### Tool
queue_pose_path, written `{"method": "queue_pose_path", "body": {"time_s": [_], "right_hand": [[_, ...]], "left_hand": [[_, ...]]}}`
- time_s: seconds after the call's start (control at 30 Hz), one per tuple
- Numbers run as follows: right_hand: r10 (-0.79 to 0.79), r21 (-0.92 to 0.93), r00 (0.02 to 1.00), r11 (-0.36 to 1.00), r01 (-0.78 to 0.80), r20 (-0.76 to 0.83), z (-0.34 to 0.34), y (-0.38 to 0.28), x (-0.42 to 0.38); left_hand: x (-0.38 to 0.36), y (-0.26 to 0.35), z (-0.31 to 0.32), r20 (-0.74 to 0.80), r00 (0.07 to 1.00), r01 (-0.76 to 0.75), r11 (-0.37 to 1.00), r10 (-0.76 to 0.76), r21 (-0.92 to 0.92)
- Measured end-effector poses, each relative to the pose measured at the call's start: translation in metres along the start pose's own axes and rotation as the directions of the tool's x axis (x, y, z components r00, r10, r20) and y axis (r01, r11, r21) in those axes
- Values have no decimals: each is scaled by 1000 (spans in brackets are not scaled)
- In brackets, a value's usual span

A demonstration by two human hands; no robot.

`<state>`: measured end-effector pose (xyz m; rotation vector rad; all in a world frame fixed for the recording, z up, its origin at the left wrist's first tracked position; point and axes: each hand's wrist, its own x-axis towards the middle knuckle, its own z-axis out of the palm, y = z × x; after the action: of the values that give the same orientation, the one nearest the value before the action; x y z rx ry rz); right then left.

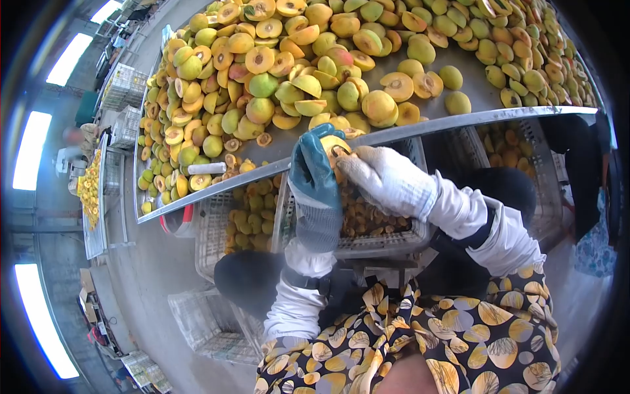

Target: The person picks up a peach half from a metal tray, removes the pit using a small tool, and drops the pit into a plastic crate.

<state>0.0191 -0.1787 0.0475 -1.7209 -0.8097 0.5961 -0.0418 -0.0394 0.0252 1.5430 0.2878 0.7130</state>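
Note:
My left hand (pixel 314 174), in a teal-coated glove, grips a yellow peach half (pixel 332 144) just over the front rim of the metal table (pixel 453 122). In a white knit glove, my right hand (pixel 394 180) is closed around a small tool with a dark curved end (pixel 340 152), which touches the cut face of the fruit. The tool's handle is hidden inside that glove. Beyond my hands lies a large heap of whole and halved peaches (pixel 259 59). Directly below is a plastic crate (pixel 387 246) holding brown pits and scraps.
Crates of peaches stand under the table at left (pixel 252 213) and right (pixel 508 144). A white cylindrical object (pixel 207 169) lies by the table's left rim. Another crate (pixel 210 322) sits on the floor. At far left, a person (pixel 85 141) is beside another fruit table (pixel 90 190).

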Motion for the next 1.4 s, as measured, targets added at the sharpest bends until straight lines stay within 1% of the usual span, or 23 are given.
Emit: {"method": "queue_pose_path", "body": {"time_s": [0.07,0.1,0.2,0.27,0.33,0.37,0.43,0.5,0.53,0.63,0.67,0.73,0.8,0.9,1.0,1.03,1.13,1.17,1.2,1.27,1.3,1.37,1.4], "right_hand": [[268,336,907,864,-375,323,-17,-27,-5],[314,385,871,802,-456,378,-16,-24,-6],[339,409,835,752,-517,433,-17,-14,-5],[242,317,914,883,-346,324,-13,-20,-9],[276,357,894,844,-401,353,-15,-21,-9],[272,414,880,802,-431,390,-16,-16,-9],[254,518,845,696,-497,470,-18,-6,-9],[266,403,883,812,-421,386,-17,-11,-11],[269,339,900,858,-386,343,-15,-14,-13],[300,478,838,712,-515,455,-19,-7,-11],[297,516,806,645,-564,512,-22,-7,-12],[290,440,831,740,-509,475,-20,-9,-9],[285,258,898,889,-378,335,-16,-16,-12],[279,437,843,755,-488,460,-18,-5,-11],[241,524,829,678,-516,505,-20,-3,-13],[232,438,859,781,-445,457,-19,-8,-14],[259,225,932,921,-317,254,-9,-8,-12],[292,360,881,830,-427,372,-15,-12,-14],[288,432,820,738,-519,494,-22,-9,-13],[253,553,754,546,-629,606,-28,-14,-16],[230,577,748,510,-638,623,-27,-12,-16],[178,622,739,434,-652,650,-24,-6,-15],[215,568,776,571,-592,593,-22,-6,-15]], "left_hand": [[-3,9,2,11,998,69,997,-69,-21],[-4,12,5,9,997,80,996,-80,-33],[-3,4,2,20,1000,5,996,-7,86],[-2,-1,3,21,996,-85,982,82,170],[0,-2,5,53,979,-203,933,196,298],[-1,-2,7,50,969,-247,925,243,288],[-1,0,10,31,984,-179,963,176,202],[-2,5,5,66,997,-50,991,43,122],[-7,5,3,90,995,-54,987,40,154],[-7,4,1,132,986,-135,959,105,250],[-9,3,2,105,994,-47,987,31,151],[-3,-2,-1,178,980,-102,994,92,47],[0,-4,-2,212,965,-186,971,152,148],[3,-9,-3,234,952,-243,954,199,174],[3,-3,0,245,946,-261,948,213,183],[3,1,0,252,944,-267,943,215,197],[-8,6,9,88,996,15,996,-22,87],[-10,7,10,104,994,19,998,-25,56],[-10,8,10,110,991,-85,987,71,137],[-7,11,9,137,956,-289,911,259,293],[-4,6,6,146,926,-376,885,347,274],[0,1,1,185,933,-339,927,309,162],[2,-1,0,208,934,-315,943,289,104]]}}
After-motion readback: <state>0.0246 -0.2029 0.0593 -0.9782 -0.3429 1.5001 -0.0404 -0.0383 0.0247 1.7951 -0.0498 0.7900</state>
